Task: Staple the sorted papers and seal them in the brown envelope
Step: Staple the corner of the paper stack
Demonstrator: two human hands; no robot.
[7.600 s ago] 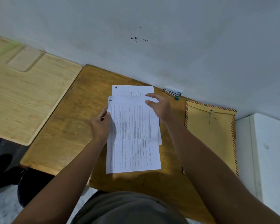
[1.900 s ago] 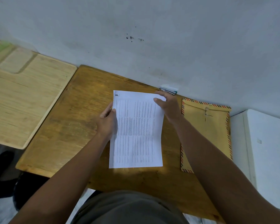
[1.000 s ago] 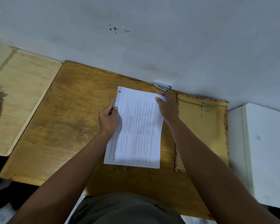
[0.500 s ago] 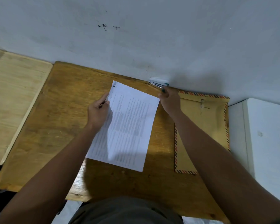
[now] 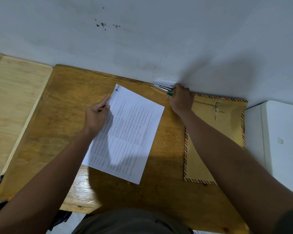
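A stack of printed white papers (image 5: 130, 132) lies tilted on the brown wooden table (image 5: 61, 105). My left hand (image 5: 96, 115) pinches the stack's upper left edge. My right hand (image 5: 181, 100) rests at the rear end of a small stapler (image 5: 161, 87), white and metal with a teal tip, lying against the wall. Its fingers curl around that end. The brown envelope (image 5: 227, 125), edged in red and blue stripes and fitted with a string clasp, lies flat to the right, partly under my right forearm.
A grey wall (image 5: 142, 39) runs right behind the table. A lighter wooden tabletop (image 5: 13, 102) adjoins on the left. A white cabinet (image 5: 281, 135) stands at the right edge. My dark-clothed lap is at the bottom.
My right hand left the papers' top right corner and reached back to the stapler by the wall. My left hand swung the stack so it lies tilted clockwise.
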